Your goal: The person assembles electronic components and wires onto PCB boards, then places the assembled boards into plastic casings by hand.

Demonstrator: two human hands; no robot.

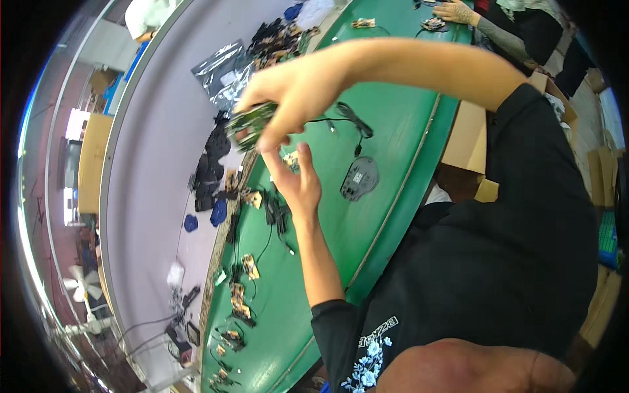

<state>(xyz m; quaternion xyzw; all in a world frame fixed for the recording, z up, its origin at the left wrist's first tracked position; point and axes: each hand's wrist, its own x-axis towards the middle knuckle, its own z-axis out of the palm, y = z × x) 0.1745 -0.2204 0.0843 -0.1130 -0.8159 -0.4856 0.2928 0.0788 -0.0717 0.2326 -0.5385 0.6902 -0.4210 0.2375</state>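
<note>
My right hand [304,85] reaches across from the upper right, its fingers closed around a small bundle of green circuit boards [251,126]. Motion blur hides how many boards there are. Just below, my left hand [300,187] has its thumb apart from its fingers. One left fingertip meets the right fingers near the boards' lower edge; whether it touches a board I cannot tell. To the right, on the green work surface [327,236], lies a dark computer-mouse base [360,178]. A black coiled cable [354,120] sits above it.
Small tan boards with cables [239,298] line the green surface's left edge. The pale bench [147,196] beyond holds black plastic parts [211,160], blue pieces [219,212] and a silvery bag [223,72]. Another person's hand [455,12] works top right, near a cardboard box [466,134].
</note>
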